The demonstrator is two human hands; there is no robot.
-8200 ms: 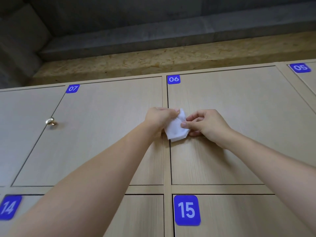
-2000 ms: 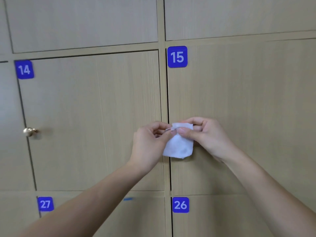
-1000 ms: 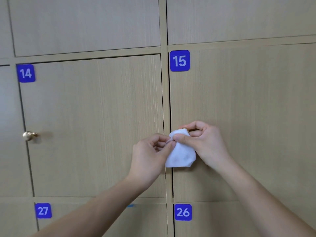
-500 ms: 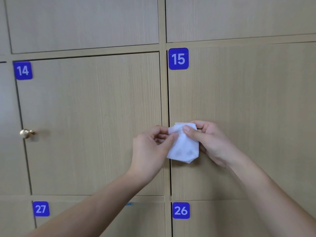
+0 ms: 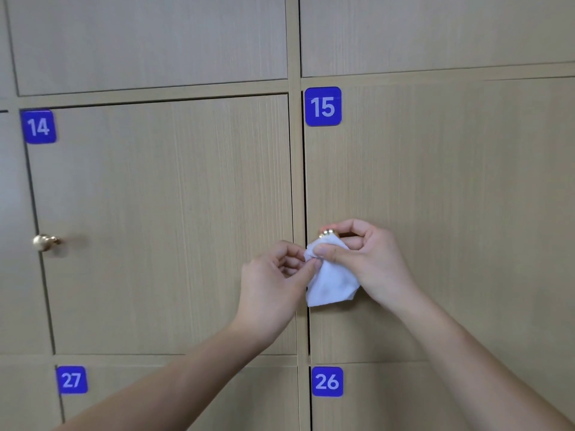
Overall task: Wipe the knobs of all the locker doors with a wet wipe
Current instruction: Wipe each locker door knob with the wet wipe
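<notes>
Mostly locker doors here, beige wood grain: door 15 behind the right fingers, door 14 out past the left knuckles, doors 27 and 26 below both wrists. Right hand pinches the white wet wipe, thumb in front and fingers curled behind; the wipe's top is draped against door 15's brass knob, which peeks out just above the thumb. Left hand pinches the wipe's left edge between thumb and forefinger, other fingers curled. Door 14's brass knob sits bare, well left of both hands. Judged progress: knob 15 is mid-wipe; whether knob 14 is done cannot be told; knobs of 26 and 27 are out of view, probably left.
</notes>
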